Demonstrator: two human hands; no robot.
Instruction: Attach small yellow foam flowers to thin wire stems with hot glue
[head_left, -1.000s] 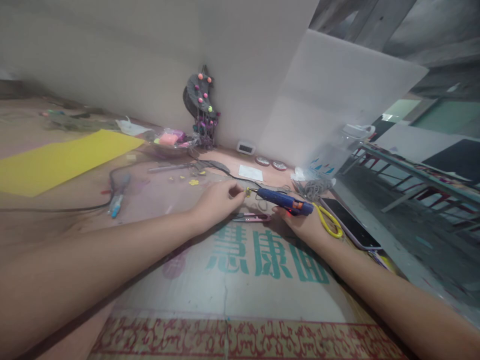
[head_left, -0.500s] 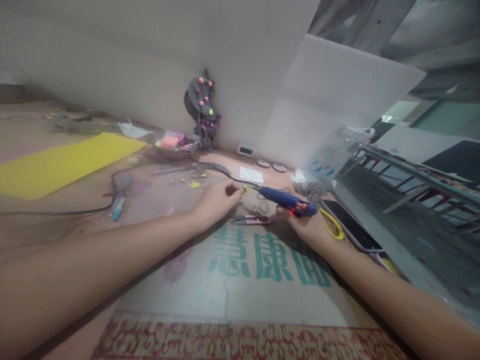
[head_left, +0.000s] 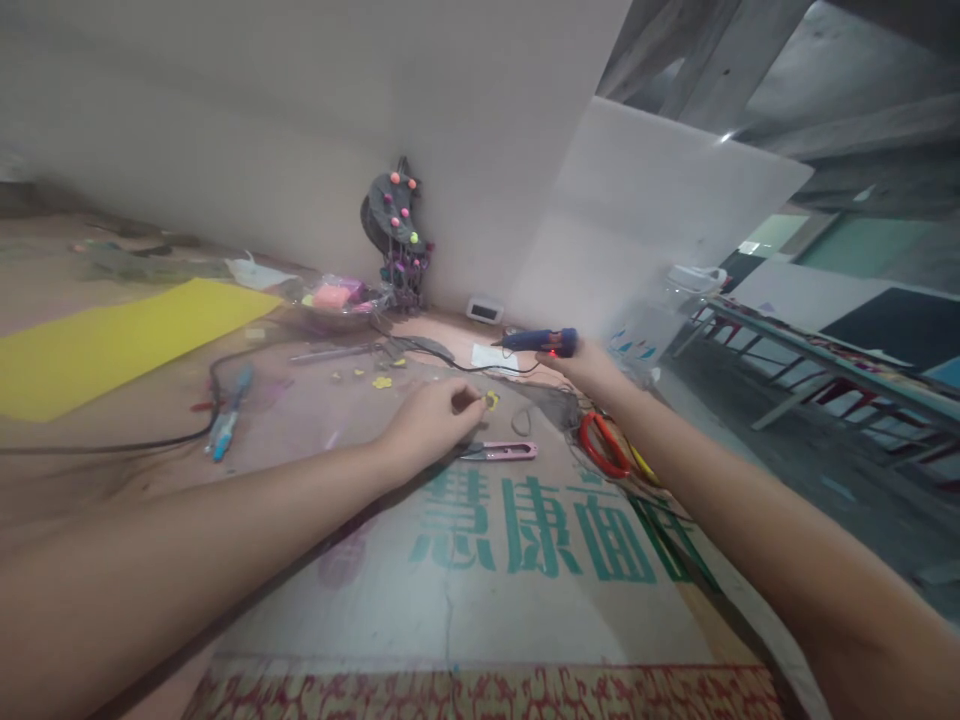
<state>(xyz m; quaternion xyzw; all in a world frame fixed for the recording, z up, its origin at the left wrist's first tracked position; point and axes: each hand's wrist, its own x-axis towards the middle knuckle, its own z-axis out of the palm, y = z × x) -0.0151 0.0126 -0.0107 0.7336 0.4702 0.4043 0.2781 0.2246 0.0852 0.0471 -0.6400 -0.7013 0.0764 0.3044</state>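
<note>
Between the thumb and fingers of my left hand (head_left: 439, 418) is a small yellow flower (head_left: 491, 400) with a dark centre, held just above the table. My right hand (head_left: 581, 368) is wrapped round a blue hot glue gun (head_left: 541, 343), its red light lit and its nozzle pointing left over a small white card (head_left: 495, 359). Pink thread snips (head_left: 510, 452) lie on the table just below my left fingertips. Another yellow flower cutout (head_left: 382, 382) and several yellow scraps rest to the left of that hand.
Red-handled scissors (head_left: 604, 447) lie below my right wrist. A black cord (head_left: 217, 385) crosses the left side, near a blue pen (head_left: 229, 425) and a yellow sheet (head_left: 127, 340). At the back stand a grey crescent decoration (head_left: 394, 215), a plastic-wrapped bowl (head_left: 341, 300) and a small white clock (head_left: 484, 310).
My right hand has carried the glue gun back and up, away from the flower. The left hand keeps its pinch on the flower. The red scissor handles have come into view.
</note>
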